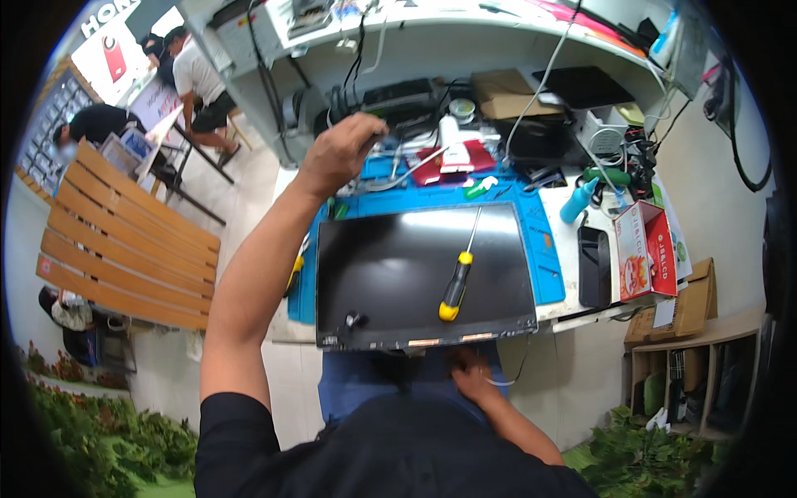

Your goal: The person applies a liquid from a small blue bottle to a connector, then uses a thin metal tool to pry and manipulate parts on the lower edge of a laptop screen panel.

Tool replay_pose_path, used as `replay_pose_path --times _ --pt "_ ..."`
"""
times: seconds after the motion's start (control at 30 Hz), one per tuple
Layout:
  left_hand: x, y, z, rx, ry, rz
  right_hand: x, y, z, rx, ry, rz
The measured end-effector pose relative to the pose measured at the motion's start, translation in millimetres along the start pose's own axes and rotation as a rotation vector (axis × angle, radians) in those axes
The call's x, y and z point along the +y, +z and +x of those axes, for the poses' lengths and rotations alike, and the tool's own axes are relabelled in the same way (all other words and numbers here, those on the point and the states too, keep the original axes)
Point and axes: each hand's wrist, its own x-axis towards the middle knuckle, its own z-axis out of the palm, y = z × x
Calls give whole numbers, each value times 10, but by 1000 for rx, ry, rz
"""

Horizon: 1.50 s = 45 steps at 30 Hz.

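Presumably stiff, fragile screen [382,270]; hold by edges | left hand [349,148] beyond it, fingers curled, grip unclear | right hand [470,373] nearside, fingers unclear

- I see a black screen [374,274].
- The screwdriver [455,290] shows me a yellow-and-black handle and a silvery shaft.
- Beneath, I get a bright blue mat [544,278].
- I pick out a turquoise bottle [574,205] and a black phone [594,267].
- The box [633,249] reads red and white to me, with a cartoon-like figure.
- I make out orange-brown slats striping the chair [133,241].
- My wearer's trousers [353,382] look blue, the shirt [365,448] black.
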Motion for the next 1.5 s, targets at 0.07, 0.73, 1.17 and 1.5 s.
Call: replay_pose_path --times 0.07,0.73,1.17,1.5 --pt "152 -49 -14 96 42 -36 27 -22 -2 -33 78 -1" --pt "1636 -1327 -2673 211 -894 -610 -1596 -126 -39 -457 -86 16" --pt "1840 -1309 -2693 276 -910 -944 -2254 278 39 -346 -451 69" --pt "2241 -1506 -2490 9 -1066 -1214 -2286 499 257 -141 -1105 -175"
